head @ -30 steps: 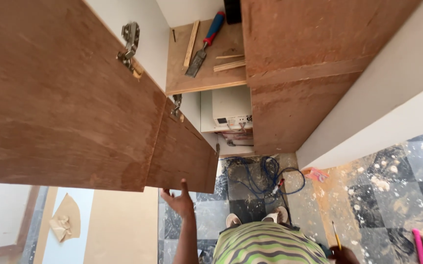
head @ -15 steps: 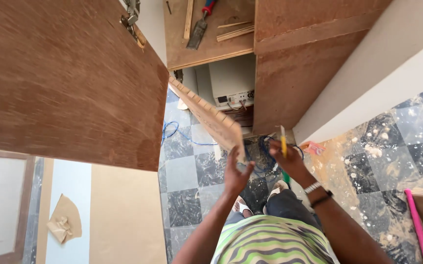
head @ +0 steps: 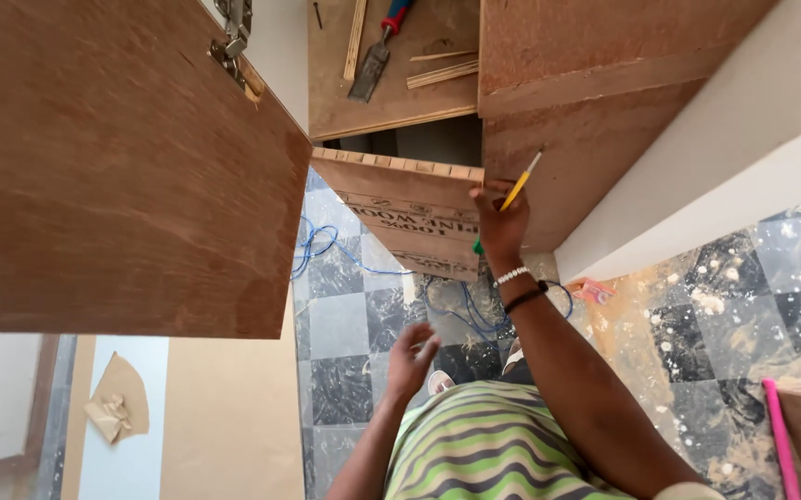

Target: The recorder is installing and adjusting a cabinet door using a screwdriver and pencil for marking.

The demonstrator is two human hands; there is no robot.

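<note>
Overhead, the view looks down past plywood cabinetry to a tiled floor.

Right hand (head: 500,225): raised, grip clenched on a yellow pencil (head: 520,181), tip pointing up and to the right. The same hand touches the right end of a small plywood door (head: 400,218), which hangs open below the shelf; printed lettering shows on its face and its layered edge faces up. Two bracelets (head: 517,285), one white and one dark, sit at the wrist.

Left hand (head: 412,355): lower, in mid-air, fingers loosely spread, grip released, holding nothing. It is well apart from the door.

Large plywood door (head: 123,167): fills the upper left, swung open, with a metal hinge (head: 232,39) at its top edge.

Shelf (head: 400,97): plywood board between the two cabinet bodies. On it lie a chisel (head: 377,51) with a red and blue handle and several thin wood strips (head: 442,72).

Right cabinet body (head: 595,102): brown plywood, standing against a white wall (head: 743,130).

Floor (head: 697,306): grey and dark marbled tiles, spattered with pale paint or dust on the right. A blue cable (head: 326,250) loops across the tiles under the small door. A pink strip (head: 778,435) lies at lower right.

Lower left: a beige panel (head: 225,426) and a pale surface with a torn piece of brown paper (head: 115,407) on it.

Person's shirt (head: 493,444): green, white and dark wavy stripes.
</note>
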